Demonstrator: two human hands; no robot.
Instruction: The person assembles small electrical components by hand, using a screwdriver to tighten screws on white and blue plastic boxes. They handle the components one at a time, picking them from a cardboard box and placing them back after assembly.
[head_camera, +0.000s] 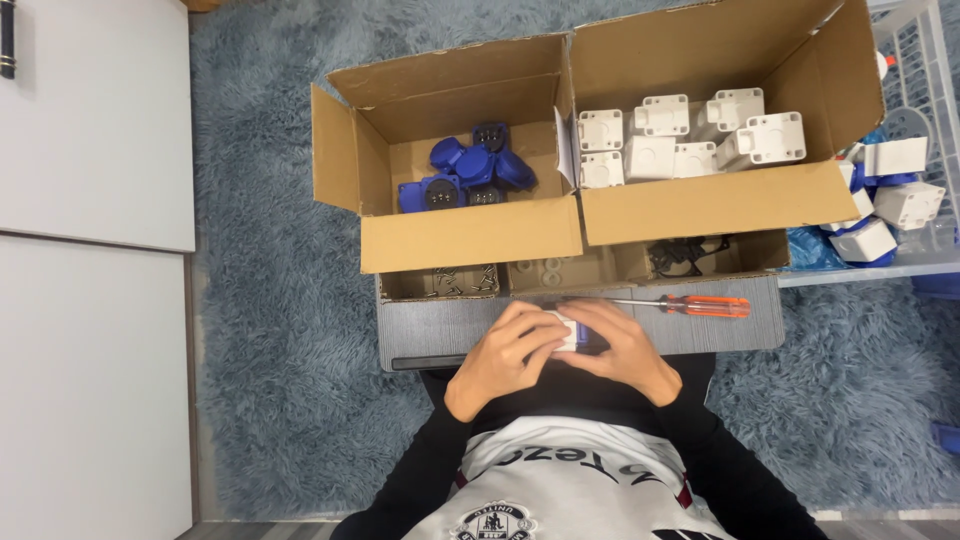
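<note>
Both my hands meet over the near edge of a small dark grey table (440, 335). My left hand (505, 355) and my right hand (620, 350) together grip a small white and blue socket part (570, 328), mostly hidden by my fingers. An orange-handled screwdriver (700, 305) lies on the table just beyond my right hand, apart from it.
Behind the table stand two open cardboard boxes: the left one (460, 235) holds blue socket inserts (470, 170), the right one (700, 205) white housings (690, 140). A low cardboard tray (615, 265) holds screws and small parts. A white basket (920, 180) with assembled pieces stands at right on a blue shaggy rug (280, 330).
</note>
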